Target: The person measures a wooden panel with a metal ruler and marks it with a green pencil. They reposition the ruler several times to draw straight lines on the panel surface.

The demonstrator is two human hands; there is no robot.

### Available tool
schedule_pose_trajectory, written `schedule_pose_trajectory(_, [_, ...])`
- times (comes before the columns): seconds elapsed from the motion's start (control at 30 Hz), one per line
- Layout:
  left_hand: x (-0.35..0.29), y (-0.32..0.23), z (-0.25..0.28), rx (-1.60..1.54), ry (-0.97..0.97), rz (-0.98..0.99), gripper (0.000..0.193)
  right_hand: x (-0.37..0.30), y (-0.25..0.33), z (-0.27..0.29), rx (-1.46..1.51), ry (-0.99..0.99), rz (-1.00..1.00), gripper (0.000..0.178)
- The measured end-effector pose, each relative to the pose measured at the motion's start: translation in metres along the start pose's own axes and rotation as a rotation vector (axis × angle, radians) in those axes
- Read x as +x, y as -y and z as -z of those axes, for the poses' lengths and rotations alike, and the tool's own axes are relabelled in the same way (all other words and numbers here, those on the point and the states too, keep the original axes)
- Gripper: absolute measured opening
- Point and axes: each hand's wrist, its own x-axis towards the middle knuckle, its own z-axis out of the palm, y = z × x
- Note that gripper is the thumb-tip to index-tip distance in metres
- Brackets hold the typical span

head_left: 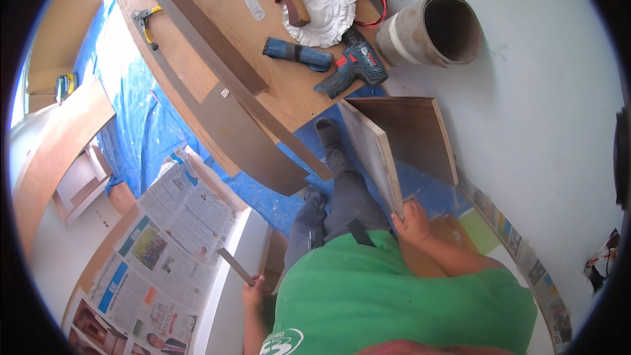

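My left hand is low at the left of my body, closed around one end of a short, narrow flat strip. I cannot make out what the strip is made of. On the right, my right hand grips the near end of an upright panel with a pale edge. Its fingers wrap the panel's edge, and part of the thumb side is hidden. Just beyond stands a dark brown board, also on edge, close to the white wall.
A wooden worktable ahead bears long curved brown strips, a cordless drill, a blue rolled bundle, pliers and a rolled sheet. Newspaper covers a surface at left. Blue plastic sheeting lies on the floor.
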Motion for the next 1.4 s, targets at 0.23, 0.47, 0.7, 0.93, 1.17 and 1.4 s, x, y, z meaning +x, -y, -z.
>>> schedule_pose_trajectory(0.23, [0.011,-0.013,0.014,0.002,0.011,-0.067,0.04,-0.01,0.014,-0.019,-0.042,0.009,-0.053,0.033])
schedule_pose_trajectory(0.47, [0.038,-0.008,0.032,0.02,0.041,-0.191,0.04,-0.015,0.045,-0.031,-0.068,-0.048,-0.145,0.031])
schedule_pose_trajectory(0.7, [0.122,0.007,0.071,0.267,0.088,-0.462,0.031,0.001,0.064,-0.039,-0.064,-0.102,-0.42,0.037])
schedule_pose_trajectory(0.93, [0.247,-0.015,0.065,0.37,0.177,-0.658,0.032,0.006,0.091,-0.042,-0.054,-0.297,-0.534,0.032])
schedule_pose_trajectory(1.17, [0.18,-0.123,-0.018,0.525,0.263,-0.916,0.031,0.002,0.096,-0.059,-0.023,-0.263,-0.441,0.03])
schedule_pose_trajectory(1.4, [0.101,-0.137,-0.047,0.551,0.28,-1.063,0.031,-0.006,0.088,-0.071,-0.021,-0.309,-0.328,0.026])
